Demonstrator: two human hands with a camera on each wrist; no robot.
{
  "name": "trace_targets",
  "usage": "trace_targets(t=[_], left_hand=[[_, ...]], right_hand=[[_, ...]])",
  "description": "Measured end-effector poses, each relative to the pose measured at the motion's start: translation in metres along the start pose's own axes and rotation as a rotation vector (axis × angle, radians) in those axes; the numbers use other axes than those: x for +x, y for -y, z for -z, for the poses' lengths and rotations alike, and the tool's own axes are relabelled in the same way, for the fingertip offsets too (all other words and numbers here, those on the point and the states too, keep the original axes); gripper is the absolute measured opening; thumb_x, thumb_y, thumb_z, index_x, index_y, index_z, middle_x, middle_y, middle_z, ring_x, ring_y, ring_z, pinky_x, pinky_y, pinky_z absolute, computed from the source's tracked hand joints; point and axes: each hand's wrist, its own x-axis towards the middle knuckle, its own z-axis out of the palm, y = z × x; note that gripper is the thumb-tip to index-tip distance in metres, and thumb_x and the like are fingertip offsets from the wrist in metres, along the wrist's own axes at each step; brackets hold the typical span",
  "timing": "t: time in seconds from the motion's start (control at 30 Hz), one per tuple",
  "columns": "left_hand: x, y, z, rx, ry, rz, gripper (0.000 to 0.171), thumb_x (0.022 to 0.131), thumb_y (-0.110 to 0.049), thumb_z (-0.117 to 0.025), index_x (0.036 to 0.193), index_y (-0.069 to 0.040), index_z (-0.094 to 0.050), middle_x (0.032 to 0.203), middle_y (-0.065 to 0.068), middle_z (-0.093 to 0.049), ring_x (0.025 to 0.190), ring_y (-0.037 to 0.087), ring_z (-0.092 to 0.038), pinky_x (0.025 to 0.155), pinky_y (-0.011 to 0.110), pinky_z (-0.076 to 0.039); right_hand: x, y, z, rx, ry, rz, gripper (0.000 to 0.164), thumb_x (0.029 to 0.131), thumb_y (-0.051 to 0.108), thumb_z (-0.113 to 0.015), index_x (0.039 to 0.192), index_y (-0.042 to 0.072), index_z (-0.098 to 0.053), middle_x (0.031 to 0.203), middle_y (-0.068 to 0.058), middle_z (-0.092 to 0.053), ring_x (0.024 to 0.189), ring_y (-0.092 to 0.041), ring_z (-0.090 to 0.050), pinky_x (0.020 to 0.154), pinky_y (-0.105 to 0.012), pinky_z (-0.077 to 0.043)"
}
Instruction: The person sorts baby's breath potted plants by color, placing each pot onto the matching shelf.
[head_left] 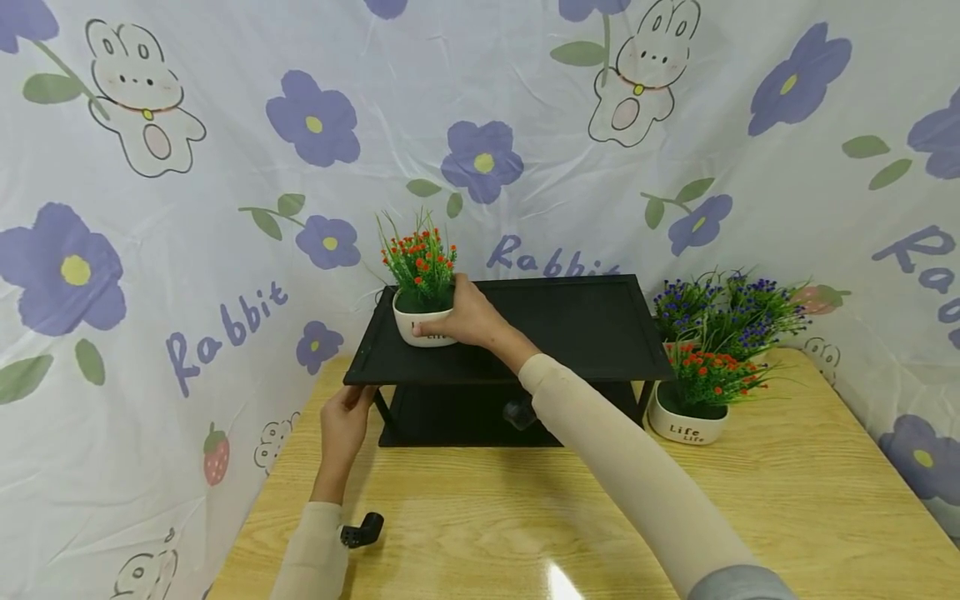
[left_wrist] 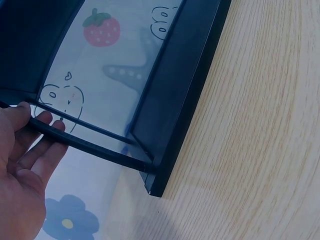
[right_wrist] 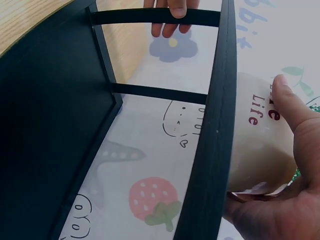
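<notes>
A black two-tier shelf stands on the wooden table. On the left part of its top board is a white "Life" flowerpot with orange-red artificial flowers. My right hand grips this pot from its right side, thumb across the front; in the right wrist view the pot meets the top board's edge. My left hand holds the shelf's front left post just under the top board, fingers curled round it in the left wrist view.
Right of the shelf stands another white pot with orange-red flowers. Behind it are plants with blue-purple flowers. A rabbit-and-flower printed cloth hangs behind the table. Black wrist cameras project from both forearms.
</notes>
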Motion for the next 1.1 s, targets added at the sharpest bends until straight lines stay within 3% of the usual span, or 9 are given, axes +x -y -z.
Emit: trace_targets(t=[0.07, 0.13, 0.33, 0.47, 0.67, 0.9, 1.0, 1.1], left_hand=[[0.000, 0.000, -0.001, 0.003, 0.000, -0.001, 0.035, 0.109, -0.023, -0.064, 0.137, -0.003, -0.072, 0.130, 0.022, -0.075, 0.117, 0.035, -0.074, 0.086, 0.004, -0.055], [0.001, 0.000, -0.002, 0.007, 0.000, -0.003, 0.035, 0.109, -0.022, -0.064, 0.137, -0.002, -0.072, 0.130, 0.022, -0.075, 0.118, 0.037, -0.073, 0.086, 0.004, -0.055], [0.002, 0.001, -0.005, 0.022, 0.004, -0.009, 0.036, 0.109, -0.023, -0.064, 0.137, -0.002, -0.071, 0.130, 0.022, -0.074, 0.113, 0.020, -0.075, 0.087, 0.004, -0.055], [0.001, 0.001, -0.004, 0.023, 0.005, -0.008, 0.037, 0.109, -0.026, -0.064, 0.137, -0.004, -0.072, 0.131, 0.021, -0.074, 0.114, 0.020, -0.075, 0.087, 0.004, -0.055], [0.000, 0.001, -0.004, 0.011, 0.013, 0.000, 0.037, 0.109, -0.029, -0.064, 0.137, -0.005, -0.072, 0.132, 0.020, -0.074, 0.118, 0.031, -0.074, 0.089, 0.005, -0.055], [0.002, 0.001, -0.004, 0.030, 0.007, 0.021, 0.037, 0.111, -0.022, -0.061, 0.141, -0.002, -0.068, 0.135, 0.023, -0.072, 0.123, 0.040, -0.070, 0.087, 0.001, -0.051], [0.002, 0.002, -0.004, 0.036, -0.002, 0.020, 0.036, 0.111, -0.019, -0.060, 0.141, 0.000, -0.068, 0.135, 0.024, -0.071, 0.122, 0.037, -0.071, 0.086, 0.000, -0.051], [0.002, 0.002, -0.003, 0.046, -0.002, 0.022, 0.036, 0.110, -0.022, -0.062, 0.140, -0.002, -0.069, 0.135, 0.022, -0.072, 0.117, 0.021, -0.074, 0.086, 0.001, -0.051]], right_hand=[[-0.001, -0.001, 0.002, 0.009, 0.008, 0.003, 0.123, 0.086, 0.052, -0.088, 0.169, 0.000, -0.013, 0.173, -0.022, -0.029, 0.156, -0.040, -0.039, 0.124, -0.056, -0.044], [-0.003, -0.002, 0.004, 0.019, 0.017, 0.007, 0.122, 0.087, 0.051, -0.088, 0.169, 0.001, -0.013, 0.173, -0.022, -0.028, 0.156, -0.040, -0.038, 0.124, -0.056, -0.043], [-0.008, -0.007, 0.019, -0.001, 0.048, 0.039, 0.120, 0.087, 0.046, -0.089, 0.169, 0.001, -0.014, 0.171, -0.022, -0.031, 0.153, -0.038, -0.042, 0.122, -0.054, -0.045], [-0.013, -0.011, 0.036, -0.023, 0.056, 0.063, 0.116, 0.087, 0.046, -0.088, 0.169, 0.002, -0.018, 0.169, -0.020, -0.037, 0.152, -0.036, -0.045, 0.123, -0.053, -0.045], [-0.027, -0.016, 0.067, -0.041, 0.038, 0.054, 0.103, 0.090, 0.046, -0.085, 0.167, 0.005, -0.030, 0.167, -0.015, -0.042, 0.151, -0.036, -0.047, 0.118, -0.055, -0.049], [-0.053, -0.026, 0.115, -0.005, -0.044, 0.076, 0.079, 0.095, 0.042, -0.081, 0.155, 0.006, -0.045, 0.149, -0.014, -0.058, 0.138, -0.035, -0.058, 0.110, -0.053, -0.055], [-0.066, -0.033, 0.136, 0.005, -0.086, 0.087, 0.070, 0.097, 0.039, -0.080, 0.150, 0.005, -0.049, 0.143, -0.015, -0.061, 0.133, -0.034, -0.060, 0.109, -0.053, -0.056], [-0.079, -0.043, 0.155, -0.007, -0.132, 0.087, 0.063, 0.099, 0.037, -0.078, 0.146, 0.005, -0.053, 0.139, -0.015, -0.063, 0.130, -0.034, -0.061, 0.107, -0.053, -0.055]])
